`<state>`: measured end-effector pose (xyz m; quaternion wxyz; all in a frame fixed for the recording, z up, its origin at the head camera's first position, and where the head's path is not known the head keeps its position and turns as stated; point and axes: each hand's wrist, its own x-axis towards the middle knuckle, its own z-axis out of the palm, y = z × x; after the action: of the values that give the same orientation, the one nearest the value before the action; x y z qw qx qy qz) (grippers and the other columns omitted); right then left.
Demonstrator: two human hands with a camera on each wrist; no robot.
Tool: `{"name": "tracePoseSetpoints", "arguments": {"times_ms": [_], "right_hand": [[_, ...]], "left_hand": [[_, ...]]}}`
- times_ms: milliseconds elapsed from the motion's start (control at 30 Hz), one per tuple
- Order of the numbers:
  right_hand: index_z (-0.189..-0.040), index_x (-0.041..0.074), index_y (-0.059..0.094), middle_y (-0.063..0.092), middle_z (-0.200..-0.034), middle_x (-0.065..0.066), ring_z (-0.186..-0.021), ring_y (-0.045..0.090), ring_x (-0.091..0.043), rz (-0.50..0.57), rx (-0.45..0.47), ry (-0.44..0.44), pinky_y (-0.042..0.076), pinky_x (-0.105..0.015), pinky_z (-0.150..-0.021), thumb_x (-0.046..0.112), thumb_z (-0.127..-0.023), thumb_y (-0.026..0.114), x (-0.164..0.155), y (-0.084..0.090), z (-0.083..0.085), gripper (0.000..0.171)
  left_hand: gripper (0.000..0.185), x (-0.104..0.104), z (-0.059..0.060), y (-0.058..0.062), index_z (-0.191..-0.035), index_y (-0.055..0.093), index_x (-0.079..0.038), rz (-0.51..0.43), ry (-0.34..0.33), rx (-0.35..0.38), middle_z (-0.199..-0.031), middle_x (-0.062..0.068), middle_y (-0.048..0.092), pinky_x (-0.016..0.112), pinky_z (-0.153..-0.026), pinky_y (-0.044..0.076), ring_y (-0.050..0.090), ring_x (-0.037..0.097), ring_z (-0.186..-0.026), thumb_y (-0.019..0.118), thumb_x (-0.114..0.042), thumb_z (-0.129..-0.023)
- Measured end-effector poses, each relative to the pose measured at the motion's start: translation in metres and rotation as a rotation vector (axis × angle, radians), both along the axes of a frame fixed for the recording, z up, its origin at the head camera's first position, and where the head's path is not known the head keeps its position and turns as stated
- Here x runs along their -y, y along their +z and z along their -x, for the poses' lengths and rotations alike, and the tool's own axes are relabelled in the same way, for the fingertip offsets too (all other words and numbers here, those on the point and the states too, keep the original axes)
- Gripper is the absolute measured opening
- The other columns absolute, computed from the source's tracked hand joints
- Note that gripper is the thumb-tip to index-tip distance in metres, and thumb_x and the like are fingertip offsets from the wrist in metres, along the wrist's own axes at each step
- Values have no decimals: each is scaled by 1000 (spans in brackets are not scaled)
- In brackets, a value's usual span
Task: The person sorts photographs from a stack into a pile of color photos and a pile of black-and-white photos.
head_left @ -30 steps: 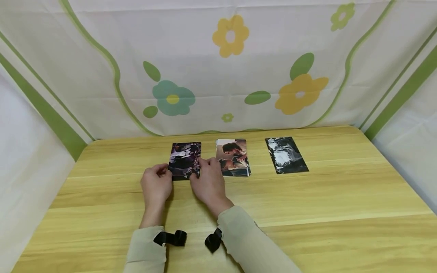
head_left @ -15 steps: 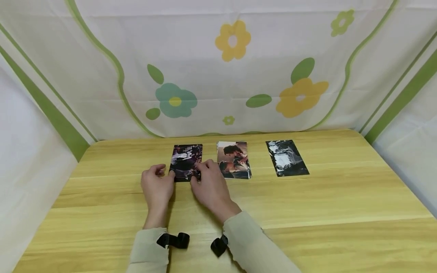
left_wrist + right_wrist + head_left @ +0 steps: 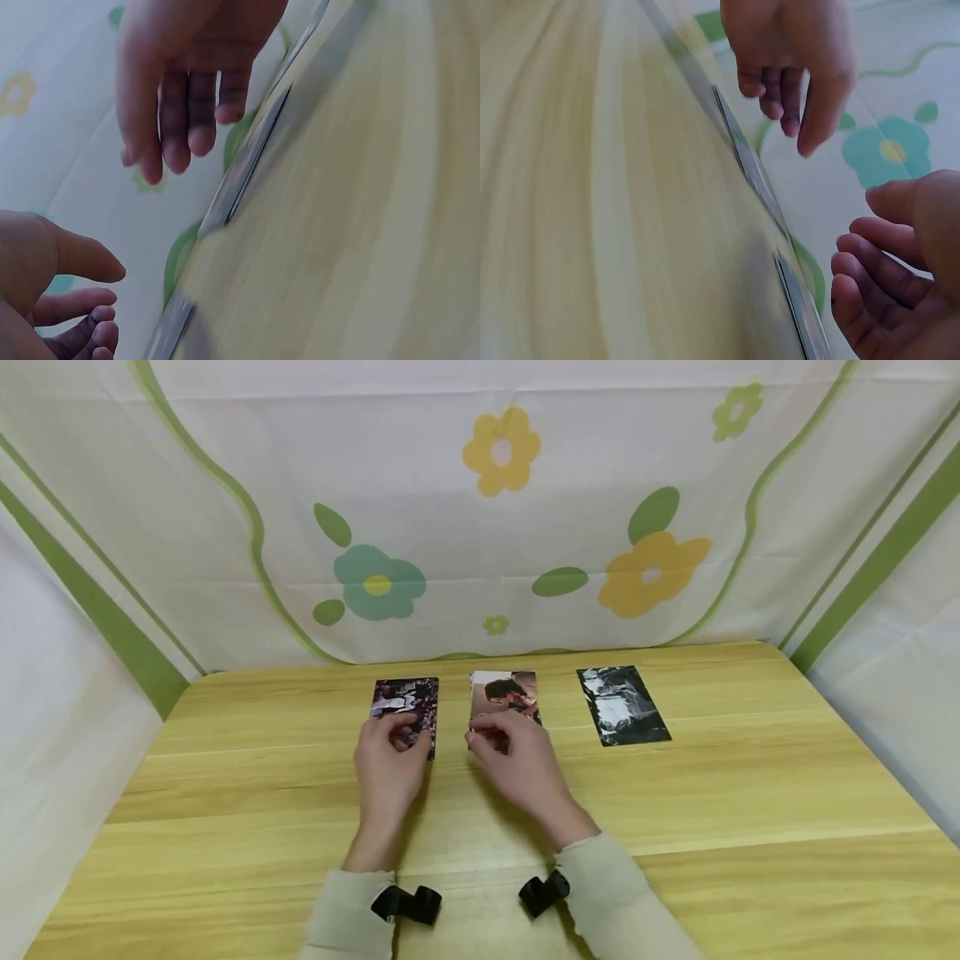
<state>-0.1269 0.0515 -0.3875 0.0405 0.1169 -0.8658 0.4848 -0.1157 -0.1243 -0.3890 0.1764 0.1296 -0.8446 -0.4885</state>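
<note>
Three lots of photo prints lie in a row on the wooden table. The left stack (image 3: 422, 697) shows a dark purple crowd picture; my left hand (image 3: 390, 772) hovers over its near part, fingers loosely bent. In the middle, a stack of photos (image 3: 517, 687) has a warm-toned picture of people on top. My right hand (image 3: 521, 764) is over that stack's near end, thumb and forefinger close together. Both wrist views show the left hand (image 3: 34, 285) and the right hand (image 3: 907, 262) raised above the stacks, with nothing between the fingers. A black-and-white photo (image 3: 624, 706) lies at right.
The wooden table (image 3: 750, 827) extends forward and to both sides. A white cloth (image 3: 450, 527) printed with flowers hangs behind its far edge. Black wrist straps (image 3: 408, 904) are around both sleeves.
Both hands have let go of the left photo stack's edges and moved right. The left hand now covers its near part; the right hand is over the middle stack.
</note>
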Motion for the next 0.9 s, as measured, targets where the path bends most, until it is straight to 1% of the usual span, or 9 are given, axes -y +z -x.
{"name": "tracePoseSetpoints", "arguments": {"times_ms": [67, 133, 233, 333, 467, 567, 767, 900], "right_hand": [[-123, 12, 78, 75, -109, -2, -96, 68, -15, 21, 18, -20, 58, -33, -87, 20, -100, 77, -10, -1, 1, 25], [-124, 12, 78, 75, -108, -3, -96, 68, -17, 39, 40, -44, 58, -32, -86, 19, -99, 77, -20, -3, 2, 26], [-125, 11, 77, 75, -107, -5, -97, 68, -19, 61, 82, -97, 57, -30, -85, 19, -100, 76, -35, -5, 1, 27], [-126, 10, 76, 75, -109, -7, -101, 67, -21, 88, 130, -162, 56, -32, -89, 19, -100, 76, -47, -8, 1, 28], [-129, 11, 74, 75, -113, -9, -105, 66, -23, 129, 173, -226, 54, -36, -94, 20, -100, 75, -56, -11, 2, 30], [-131, 12, 73, 74, -115, -9, -106, 64, -22, 156, 186, -261, 53, -34, -95, 20, -100, 75, -60, -14, 3, 32], [-132, 12, 72, 74, -116, -9, -103, 63, -19, 188, 193, -339, 50, -23, -88, 18, -100, 75, -67, -23, 3, 33], [-133, 10, 71, 73, -116, -10, -99, 61, -18, 187, 186, -345, 49, -20, -83, 17, -100, 75, -68, -25, 6, 35]], "left_hand": [[28, -9, -3, -1, -114, 78, 5, 24, -36, -27, -103, 19, 64, 23, -71, 44, 59, 24, -82, 78, -1, -87], [27, -18, -6, -3, -113, 78, 5, 36, -74, -35, -103, 19, 64, 24, -70, 43, 57, 23, -81, 79, 0, -87], [25, -28, -8, -6, -111, 78, 4, 40, -123, -28, -105, 18, 65, 25, -70, 43, 55, 21, -80, 81, -1, -87], [23, -34, -9, -8, -109, 79, 4, 30, -151, -11, -107, 18, 65, 27, -70, 42, 54, 21, -80, 81, -2, -87], [22, -39, -9, -10, -108, 79, 4, 22, -168, 8, -104, 18, 65, 29, -72, 43, 56, 23, -82, 81, -3, -88], [22, -41, -9, -12, -109, 79, 3, 10, -179, 21, -103, 17, 64, 31, -74, 46, 59, 25, -86, 80, -3, -88], [23, -44, -9, -15, -110, 78, 4, -17, -194, 38, -105, 18, 64, 34, -79, 51, 62, 26, -91, 80, -3, -88], [23, -45, -8, -17, -110, 78, 5, 5, -186, 29, -103, 17, 64, 35, -80, 50, 61, 26, -91, 80, -3, -88]]}}
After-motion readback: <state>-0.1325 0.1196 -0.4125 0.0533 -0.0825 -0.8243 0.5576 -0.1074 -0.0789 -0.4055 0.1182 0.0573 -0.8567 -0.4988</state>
